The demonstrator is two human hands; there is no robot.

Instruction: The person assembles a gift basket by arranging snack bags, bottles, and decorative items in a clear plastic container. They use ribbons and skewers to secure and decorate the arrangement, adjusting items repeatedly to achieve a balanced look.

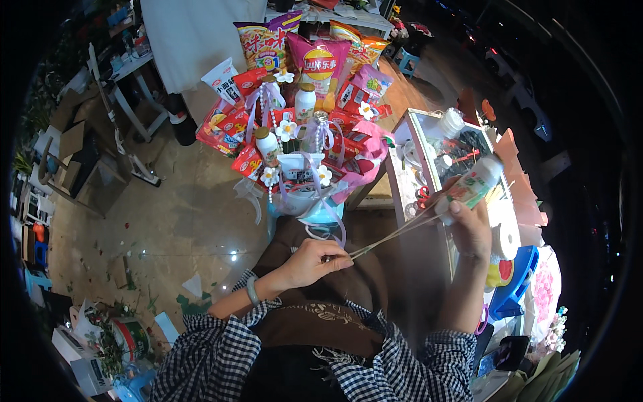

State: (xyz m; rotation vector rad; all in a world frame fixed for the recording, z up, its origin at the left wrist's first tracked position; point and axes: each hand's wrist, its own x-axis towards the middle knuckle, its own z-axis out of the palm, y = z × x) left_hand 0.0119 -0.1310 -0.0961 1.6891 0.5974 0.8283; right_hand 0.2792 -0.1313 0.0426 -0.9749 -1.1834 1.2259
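My right hand [471,228] grips a small white bottle with a green label [472,185], held up at the right. Thin wooden sticks [392,236] run from the bottle's lower end down to my left hand [309,261], whose fingers are pinched shut on their other end. Both hands are over my lap, above a brown apron. In front of me stands a snack bouquet [301,114]: red packets, chip bags, small bottles, white flowers and pale ribbons, wrapped in pink paper.
A glass-topped table [423,144] with tools, red scissors [422,196] and a tape roll [506,240] stands at the right. A blue stool [514,285] is below it. Scraps litter the tiled floor [174,221]. A white table [134,74] stands far left.
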